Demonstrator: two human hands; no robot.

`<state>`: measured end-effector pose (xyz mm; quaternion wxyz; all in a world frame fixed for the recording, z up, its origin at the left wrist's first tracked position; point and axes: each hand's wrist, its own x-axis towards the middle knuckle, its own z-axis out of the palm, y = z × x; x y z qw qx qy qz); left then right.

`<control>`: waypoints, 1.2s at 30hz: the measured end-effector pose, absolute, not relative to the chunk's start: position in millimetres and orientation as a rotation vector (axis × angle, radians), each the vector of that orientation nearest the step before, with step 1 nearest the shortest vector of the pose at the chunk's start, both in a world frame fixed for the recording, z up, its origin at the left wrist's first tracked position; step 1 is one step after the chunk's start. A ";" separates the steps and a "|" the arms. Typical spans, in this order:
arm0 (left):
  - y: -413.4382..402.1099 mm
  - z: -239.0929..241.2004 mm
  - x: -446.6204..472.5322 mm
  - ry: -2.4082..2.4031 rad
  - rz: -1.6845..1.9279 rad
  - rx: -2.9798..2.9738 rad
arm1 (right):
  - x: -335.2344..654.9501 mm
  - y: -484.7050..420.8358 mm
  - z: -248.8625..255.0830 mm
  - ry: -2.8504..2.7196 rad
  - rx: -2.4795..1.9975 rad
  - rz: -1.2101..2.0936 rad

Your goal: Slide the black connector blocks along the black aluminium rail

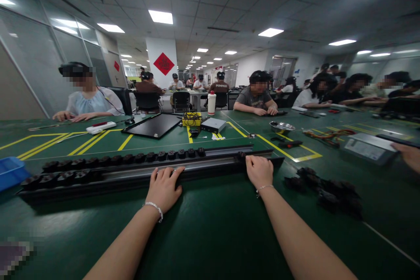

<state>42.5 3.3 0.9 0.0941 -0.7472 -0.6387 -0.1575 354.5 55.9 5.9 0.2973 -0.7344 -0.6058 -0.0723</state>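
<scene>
A long black rail (203, 167) lies across the green table in front of me, with a row of several small black round parts (131, 158) seated along its left half. My left hand (163, 188) rests on the rail's near edge with fingers stretched flat, holding nothing. My right hand (259, 172) is curled over the rail's right end, fingers bent down onto it, next to one black part (242, 155). A loose heap of the same black parts (328, 190) lies on the table to the right of my right arm.
A blue bin (11, 171) stands at the left edge. Behind the rail lie a black flat panel (154, 125), a yellow box (192, 118), a grey box (213, 125) and a metal bowl (282, 127). Another person's hand (410, 155) reaches in at right. Several people sit around.
</scene>
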 end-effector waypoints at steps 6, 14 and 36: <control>3.8 -0.5 42.0 -1.881 -0.482 -2.219 | 361.4 58.2 3.8 -1.602 -1.931 -0.221; 3.9 -0.3 41.8 -1.864 -0.493 -2.223 | 369.0 64.8 -3.6 -1.582 -1.892 -0.162; 5.3 -2.5 41.3 -1.863 -0.480 -2.212 | 344.6 51.9 4.7 -1.845 -2.024 -0.168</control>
